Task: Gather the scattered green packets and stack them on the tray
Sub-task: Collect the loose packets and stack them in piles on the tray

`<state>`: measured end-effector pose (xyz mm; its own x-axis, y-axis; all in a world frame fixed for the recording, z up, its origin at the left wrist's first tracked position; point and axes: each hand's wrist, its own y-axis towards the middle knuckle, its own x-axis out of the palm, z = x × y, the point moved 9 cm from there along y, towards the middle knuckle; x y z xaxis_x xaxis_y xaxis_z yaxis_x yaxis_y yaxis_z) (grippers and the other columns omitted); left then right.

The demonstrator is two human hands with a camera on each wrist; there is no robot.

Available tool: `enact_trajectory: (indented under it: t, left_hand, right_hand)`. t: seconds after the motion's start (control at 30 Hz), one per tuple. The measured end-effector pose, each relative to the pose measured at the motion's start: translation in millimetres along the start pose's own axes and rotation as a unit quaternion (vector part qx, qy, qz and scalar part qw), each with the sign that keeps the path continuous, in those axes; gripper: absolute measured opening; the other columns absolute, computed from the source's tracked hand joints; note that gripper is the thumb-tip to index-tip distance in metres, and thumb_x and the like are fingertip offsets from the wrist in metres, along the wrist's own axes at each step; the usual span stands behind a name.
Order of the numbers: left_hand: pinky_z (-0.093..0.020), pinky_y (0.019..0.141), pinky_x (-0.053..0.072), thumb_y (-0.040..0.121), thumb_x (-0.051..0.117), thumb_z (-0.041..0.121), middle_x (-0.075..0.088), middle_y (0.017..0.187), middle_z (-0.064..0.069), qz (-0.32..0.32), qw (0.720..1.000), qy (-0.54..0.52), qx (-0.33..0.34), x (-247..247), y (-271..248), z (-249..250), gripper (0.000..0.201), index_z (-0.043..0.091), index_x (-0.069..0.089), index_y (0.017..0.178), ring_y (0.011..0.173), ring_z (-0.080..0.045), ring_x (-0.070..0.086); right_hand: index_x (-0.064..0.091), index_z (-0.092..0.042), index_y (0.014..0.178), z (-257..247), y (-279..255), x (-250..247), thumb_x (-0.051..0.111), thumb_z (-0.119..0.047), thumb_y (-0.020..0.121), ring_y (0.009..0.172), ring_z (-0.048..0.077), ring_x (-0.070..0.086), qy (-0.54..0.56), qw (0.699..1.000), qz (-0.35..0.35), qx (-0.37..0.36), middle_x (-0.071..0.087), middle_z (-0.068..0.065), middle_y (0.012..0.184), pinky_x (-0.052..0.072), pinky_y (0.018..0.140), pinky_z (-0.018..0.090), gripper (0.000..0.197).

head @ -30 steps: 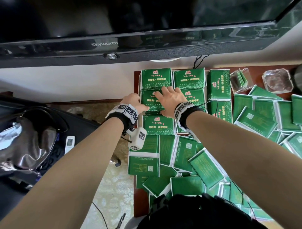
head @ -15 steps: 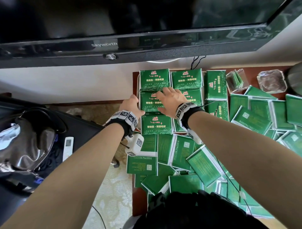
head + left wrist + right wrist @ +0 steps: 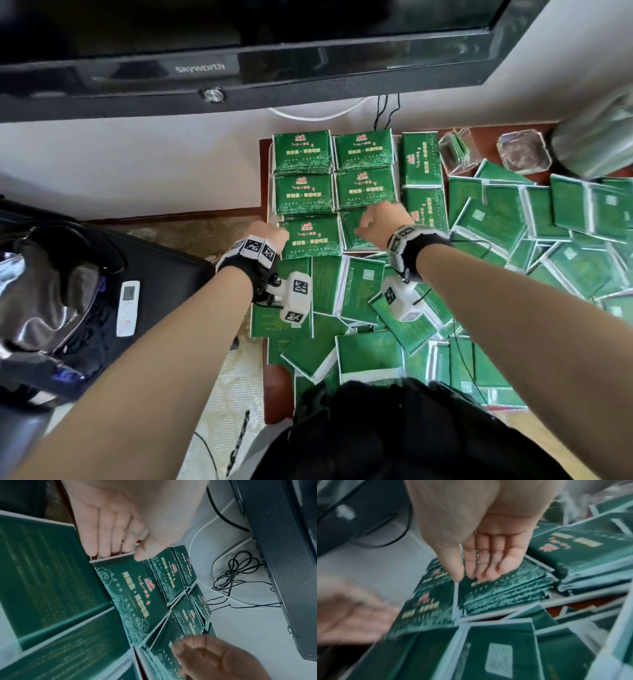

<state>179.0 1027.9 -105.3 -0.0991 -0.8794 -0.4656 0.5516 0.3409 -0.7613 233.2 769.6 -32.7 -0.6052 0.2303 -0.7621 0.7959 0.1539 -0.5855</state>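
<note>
Green packets stand in neat stacks [image 3: 303, 152] on a white tray [image 3: 273, 192] at the table's far left corner. My left hand [image 3: 274, 233] presses its straight fingers [image 3: 109, 539] against the left side of the nearest left stack [image 3: 310, 238], thumb resting on its top corner. My right hand [image 3: 380, 222] hovers flat over the neighbouring stack [image 3: 501, 588], fingertips [image 3: 481, 573] touching its top packet. Neither hand holds a packet. Loose green packets [image 3: 496, 222] lie scattered over the table to the right and toward me [image 3: 359, 284].
A black television [image 3: 205, 51] hangs low over the tray's far side, with cables [image 3: 387, 109] behind the stacks. Two glass dishes [image 3: 522, 152] sit at the back right. A black bag [image 3: 51, 291] and a white remote [image 3: 128, 308] lie off the table's left edge.
Both hands have drawn back toward me from the middle row of stacks to the nearest row. The right hand has lifted off the stack it was pressing.
</note>
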Motion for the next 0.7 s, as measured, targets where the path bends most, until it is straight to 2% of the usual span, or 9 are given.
enact_trajectory:
  t: [0.07, 0.17, 0.23, 0.33, 0.4, 0.5, 0.6, 0.7]
  left_hand:
    - [-0.04, 0.081, 0.06, 0.073, 0.064, 0.022, 0.073, 0.09, -0.015, 0.014, 0.999, 0.033, 0.016, -2.2, -6.7, 4.0, 0.031, 0.003, 0.067, 0.096, 0.083, -0.031, 0.072]
    - [-0.033, 0.071, 0.056, 0.08, 0.063, 0.018, 0.072, 0.081, -0.012, 0.021, 0.997, 0.073, 0.023, -6.2, -17.7, 7.6, 0.02, 0.001, 0.067, 0.087, 0.071, -0.027, 0.069]
    - [-0.031, 0.065, 0.053, 0.088, 0.058, 0.013, 0.069, 0.079, -0.01, 0.031, 0.996, 0.081, 0.018, -9.4, -18.9, 8.1, 0.015, 0.0, 0.066, 0.092, 0.067, -0.022, 0.066]
    - [-0.027, 0.057, 0.047, 0.093, 0.051, 0.009, 0.069, 0.096, -0.012, 0.04, 0.994, 0.097, 0.032, -11.3, -14.1, 10.8, 0.025, 0.002, 0.068, 0.111, 0.068, -0.02, 0.059]
    - [-0.029, 0.063, 0.05, 0.096, 0.052, 0.012, 0.069, 0.103, -0.011, 0.053, 0.995, 0.082, 0.036, -12.4, -14.1, 13.7, 0.027, 0.008, 0.07, 0.115, 0.075, -0.024, 0.061]
    - [-0.038, 0.084, 0.058, 0.1, 0.052, 0.028, 0.073, 0.104, -0.012, 0.065, 0.995, 0.061, 0.034, -13.9, -11.3, 12.8, 0.031, 0.005, 0.071, 0.107, 0.088, -0.03, 0.07]
    - [-0.039, 0.09, 0.056, 0.096, 0.053, 0.016, 0.071, 0.108, -0.011, 0.055, 0.996, 0.062, 0.043, -11.0, -8.3, 13.9, 0.027, 0.006, 0.072, 0.113, 0.094, -0.032, 0.069]
    - [-0.035, 0.088, 0.054, 0.096, 0.052, 0.014, 0.07, 0.114, -0.013, 0.043, 0.994, 0.086, 0.045, -10.7, -10.3, 19.1, 0.029, 0.004, 0.07, 0.117, 0.096, -0.031, 0.065]
  right_hand:
    - [0.056, -0.018, 0.114, -27.7, -6.1, 14.2, 0.069, -0.043, 0.09, 0.081, 0.018, 0.062, -0.09, 0.993, -0.012, -0.077, 0.062, 0.0, 0.1, 0.055, 0.069, 0.032, 0.037]
    - [0.037, -0.017, 0.125, -64.5, -12.7, 37.5, 0.073, -0.055, 0.082, 0.077, 0.017, 0.053, -0.25, 0.953, -0.002, -0.173, 0.049, 0.003, 0.1, 0.054, 0.062, 0.031, 0.067]
    - [0.033, -0.015, 0.128, -75.8, -9.3, 45.7, 0.074, -0.055, 0.081, 0.081, 0.019, 0.05, -0.275, 0.943, 0.013, -0.187, 0.047, 0.006, 0.102, 0.056, 0.063, 0.034, 0.074]
    - [0.032, -0.014, 0.129, -82.6, -3.7, 50.1, 0.076, -0.048, 0.081, 0.084, 0.021, 0.052, -0.273, 0.944, 0.024, -0.185, 0.047, 0.008, 0.106, 0.058, 0.064, 0.036, 0.073]
    - [0.034, -0.014, 0.126, -81.8, -1.4, 48.7, 0.075, -0.042, 0.083, 0.083, 0.021, 0.051, -0.268, 0.947, 0.027, -0.177, 0.047, 0.009, 0.104, 0.057, 0.062, 0.035, 0.066]
    - [0.035, -0.014, 0.122, -80.1, 3.2, 45.0, 0.073, -0.04, 0.085, 0.08, 0.021, 0.051, -0.266, 0.949, 0.035, -0.163, 0.047, 0.008, 0.101, 0.054, 0.059, 0.033, 0.059]
    - [0.036, -0.013, 0.122, -81.3, 5.7, 43.8, 0.073, -0.044, 0.084, 0.08, 0.02, 0.05, -0.268, 0.948, 0.042, -0.166, 0.043, 0.006, 0.097, 0.048, 0.056, 0.03, 0.06]
    - [0.036, -0.014, 0.123, -83.1, 8.2, 46.4, 0.075, -0.046, 0.081, 0.083, 0.02, 0.049, -0.277, 0.945, 0.031, -0.173, 0.042, 0.006, 0.097, 0.05, 0.058, 0.031, 0.066]
